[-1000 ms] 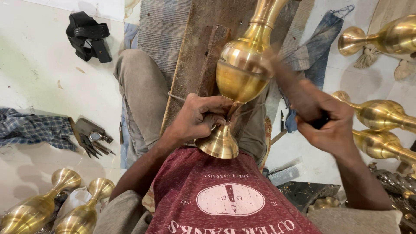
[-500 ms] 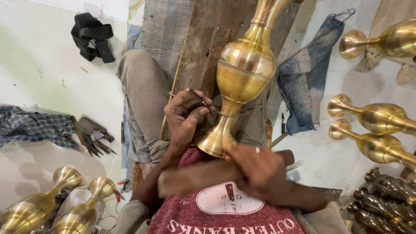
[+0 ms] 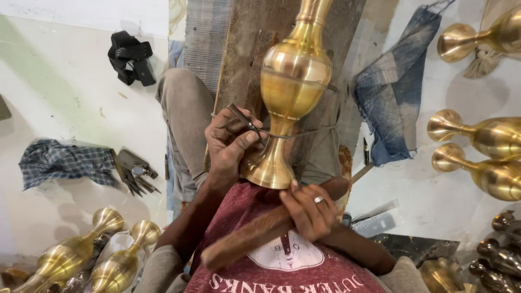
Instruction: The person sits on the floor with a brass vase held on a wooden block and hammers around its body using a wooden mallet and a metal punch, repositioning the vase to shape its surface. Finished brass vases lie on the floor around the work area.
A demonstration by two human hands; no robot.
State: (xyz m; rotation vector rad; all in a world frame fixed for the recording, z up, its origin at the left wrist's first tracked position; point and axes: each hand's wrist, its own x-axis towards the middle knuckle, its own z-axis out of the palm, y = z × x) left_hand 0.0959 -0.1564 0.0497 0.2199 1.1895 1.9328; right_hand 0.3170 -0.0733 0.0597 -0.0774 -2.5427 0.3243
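Hands first: our left hand (image 3: 230, 142) pinches a thin metal tool (image 3: 245, 122) against the narrow waist of the brass vase (image 3: 290, 92), which stands upright between our knees on its flared foot. Our right hand (image 3: 309, 209) is closed around a wooden stick (image 3: 260, 230) lying across our lap, just below the vase foot. Farther right, a blue cloth (image 3: 388, 108) lies on the floor beside more brass vases (image 3: 488, 138).

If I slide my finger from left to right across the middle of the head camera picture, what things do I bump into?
Checked cloth → small metal tools → left hand gripping a thin tool → brass vase → blue rag → two brass vases lying on the floor.
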